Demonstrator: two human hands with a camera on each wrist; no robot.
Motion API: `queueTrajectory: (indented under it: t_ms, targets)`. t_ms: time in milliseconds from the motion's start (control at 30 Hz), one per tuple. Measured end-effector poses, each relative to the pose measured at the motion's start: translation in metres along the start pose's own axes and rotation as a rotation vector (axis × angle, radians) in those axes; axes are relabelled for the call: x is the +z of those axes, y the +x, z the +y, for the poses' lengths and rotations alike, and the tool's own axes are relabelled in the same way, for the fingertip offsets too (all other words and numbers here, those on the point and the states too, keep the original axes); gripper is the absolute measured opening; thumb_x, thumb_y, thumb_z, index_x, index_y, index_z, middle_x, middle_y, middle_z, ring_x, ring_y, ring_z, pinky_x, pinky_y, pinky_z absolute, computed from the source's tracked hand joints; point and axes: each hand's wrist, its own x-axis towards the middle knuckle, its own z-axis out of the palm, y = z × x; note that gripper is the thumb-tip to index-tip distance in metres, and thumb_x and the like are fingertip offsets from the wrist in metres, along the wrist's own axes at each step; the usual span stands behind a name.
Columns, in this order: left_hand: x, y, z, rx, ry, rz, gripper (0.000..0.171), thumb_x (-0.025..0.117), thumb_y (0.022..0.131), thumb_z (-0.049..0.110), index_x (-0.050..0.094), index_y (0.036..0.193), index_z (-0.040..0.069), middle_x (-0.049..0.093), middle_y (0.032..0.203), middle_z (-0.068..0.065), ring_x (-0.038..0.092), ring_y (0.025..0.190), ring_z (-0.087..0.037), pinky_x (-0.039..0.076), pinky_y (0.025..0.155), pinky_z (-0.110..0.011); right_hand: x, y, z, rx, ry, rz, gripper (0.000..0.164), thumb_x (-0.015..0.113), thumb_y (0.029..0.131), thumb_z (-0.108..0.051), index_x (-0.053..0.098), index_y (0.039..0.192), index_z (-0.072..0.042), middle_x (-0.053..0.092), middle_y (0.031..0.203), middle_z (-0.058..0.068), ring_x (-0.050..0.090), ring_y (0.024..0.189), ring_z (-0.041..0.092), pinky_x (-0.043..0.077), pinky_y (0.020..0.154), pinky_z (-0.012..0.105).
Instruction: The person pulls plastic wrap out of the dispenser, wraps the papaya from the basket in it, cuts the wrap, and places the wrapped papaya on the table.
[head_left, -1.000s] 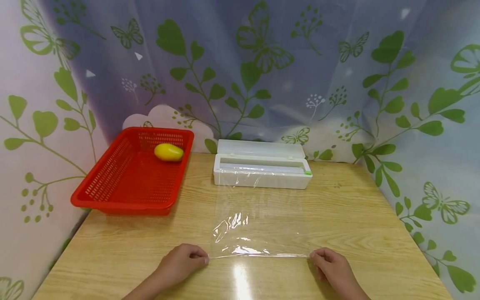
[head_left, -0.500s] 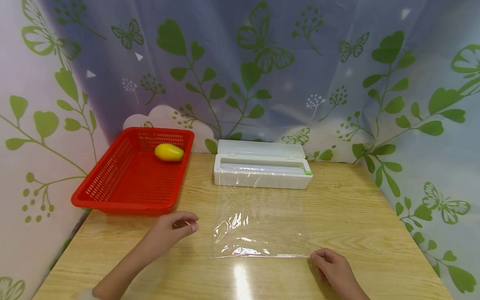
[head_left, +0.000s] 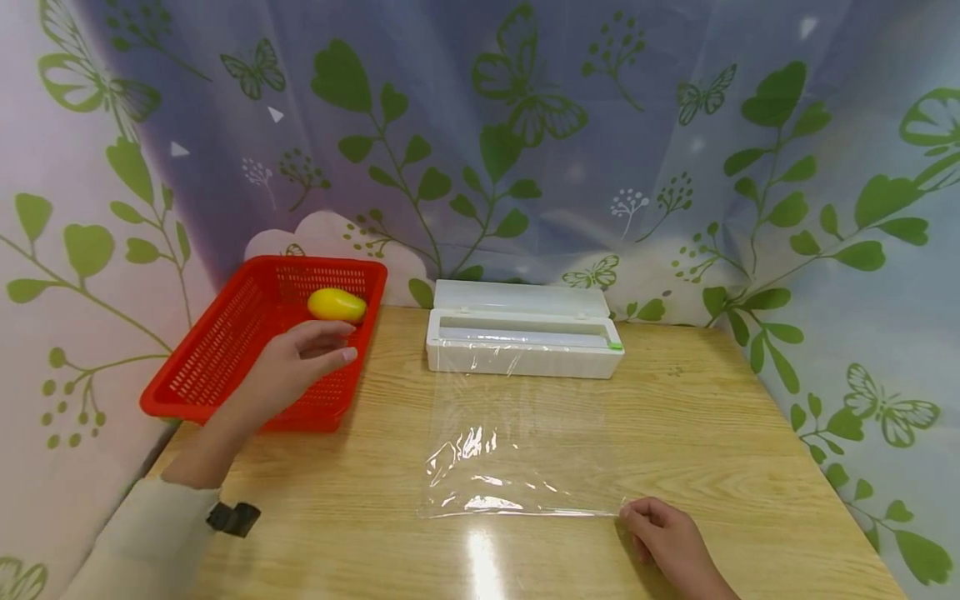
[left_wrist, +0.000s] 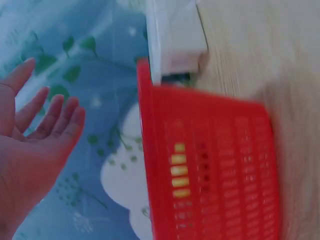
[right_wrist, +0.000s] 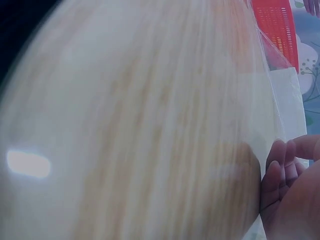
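My left hand [head_left: 281,367] is over the red plastic basket [head_left: 198,333], fingers apart and holding nothing. Its fingertips are just in front of a yellow, mango-shaped fruit [head_left: 336,305] at the basket's back right. In the left wrist view, that hand [left_wrist: 42,135] appears loosely bent beside the basket wall [left_wrist: 220,150], and yellow shows through the slots. My right hand [head_left: 667,533] pinches the near right corner of a sheet of clear cling film [head_left: 517,458]. The film runs over the table from a white cling film dispenser [head_left: 525,361], whose lid is up.
A wooden table [head_left: 720,433] carries everything. Behind it hangs a curtain [head_left: 570,167] with leaves and butterflies, which also lines both sides. A small green slider [head_left: 615,346] sits at the dispenser's right end.
My left hand has let go of the film's near left corner and moved up and left over the basket. The right hand stays at its corner, and the film lies where it was.
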Motion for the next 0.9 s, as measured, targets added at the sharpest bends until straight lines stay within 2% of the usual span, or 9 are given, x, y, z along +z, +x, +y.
queueTrajectory:
  t_ms: [167,300,533,733,900]
  targets:
    - [-0.020,0.027,-0.008,0.000,0.001,0.048,0.059,0.068,0.095,0.047,0.053,0.144,0.017,0.060,0.138,-0.011,0.058,0.126,-0.028,0.050,0.104,-0.044,0.000,-0.001,-0.001,-0.005,0.015,0.008,0.021,0.067,0.097,-0.021,0.070,0.103,-0.002,0.055,0.062,0.002,0.050,0.055,0.014,0.042,0.049,0.025]
    - [-0.031,0.043,-0.013,-0.022,-0.005,0.073,0.060,0.066,0.095,0.048,0.052,0.146,0.019,0.056,0.142,-0.011,0.053,0.130,-0.029,0.045,0.107,-0.050,0.000,-0.001,0.000,-0.013,0.021,0.010,0.020,0.067,0.097,-0.020,0.070,0.102,-0.001,0.055,0.062,0.002,0.050,0.055,0.014,0.042,0.049,0.024]
    - [-0.045,0.061,-0.010,-0.060,0.006,0.069,0.066,0.064,0.094,0.054,0.049,0.148,0.018,0.049,0.151,-0.009,0.045,0.138,-0.031,0.038,0.113,-0.055,0.000,0.000,0.001,-0.010,0.031,0.004,0.020,0.067,0.096,-0.021,0.070,0.102,-0.001,0.055,0.063,0.002,0.051,0.056,0.014,0.043,0.050,0.025]
    - [-0.054,0.076,-0.003,-0.027,0.004,0.101,0.066,0.064,0.094,0.054,0.048,0.149,0.020,0.048,0.153,-0.009,0.044,0.139,-0.030,0.036,0.115,-0.055,0.001,0.000,0.001,-0.004,0.028,0.007,0.021,0.068,0.096,-0.022,0.070,0.101,-0.002,0.055,0.063,0.002,0.051,0.057,0.014,0.043,0.051,0.025]
    - [-0.060,0.086,-0.009,-0.017,0.031,0.109,0.066,0.063,0.094,0.055,0.048,0.150,0.022,0.049,0.152,-0.008,0.044,0.139,-0.030,0.038,0.114,-0.055,0.002,-0.001,0.000,-0.007,0.024,0.015,0.019,0.068,0.096,-0.020,0.070,0.100,-0.002,0.054,0.061,0.001,0.050,0.055,0.014,0.041,0.050,0.025]
